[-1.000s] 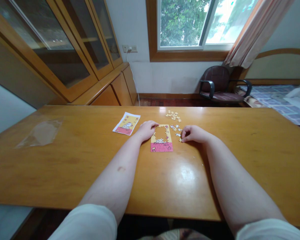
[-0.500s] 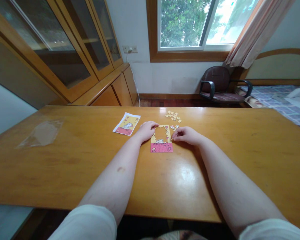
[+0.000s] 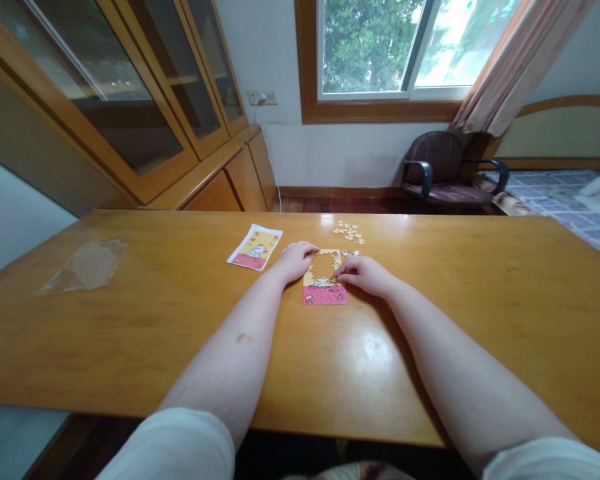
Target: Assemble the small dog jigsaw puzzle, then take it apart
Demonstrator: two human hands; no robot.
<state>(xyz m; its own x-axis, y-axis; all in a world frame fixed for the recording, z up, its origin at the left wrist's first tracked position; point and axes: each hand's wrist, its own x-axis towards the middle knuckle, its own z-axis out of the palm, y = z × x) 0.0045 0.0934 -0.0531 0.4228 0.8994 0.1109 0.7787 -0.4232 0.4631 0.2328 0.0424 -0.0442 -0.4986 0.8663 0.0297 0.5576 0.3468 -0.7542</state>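
A small jigsaw puzzle (image 3: pixel 324 295), pink at the bottom and yellow above with an unfilled middle, lies on the wooden table (image 3: pixel 130 320). My left hand (image 3: pixel 294 260) rests curled against its left edge, fingertips at the top left corner. My right hand (image 3: pixel 363 273) sits over the puzzle's right side, fingers pinched together at the inner edge of the frame; what they hold is too small to make out. Loose puzzle pieces (image 3: pixel 349 231) lie in a cluster just beyond the puzzle, with a few more pieces (image 3: pixel 353 253) beside its top right corner.
A printed reference card (image 3: pixel 255 247) lies left of the puzzle. A clear plastic bag (image 3: pixel 87 263) lies at the table's far left. Glass-door cabinets (image 3: pixel 130 100) stand at left. A dark armchair (image 3: pixel 443 173) and a bed (image 3: pixel 565 193) are beyond the table.
My right hand moved left from the loose pieces on the table onto the puzzle's right side, fingers pinched. My left hand stayed in place.
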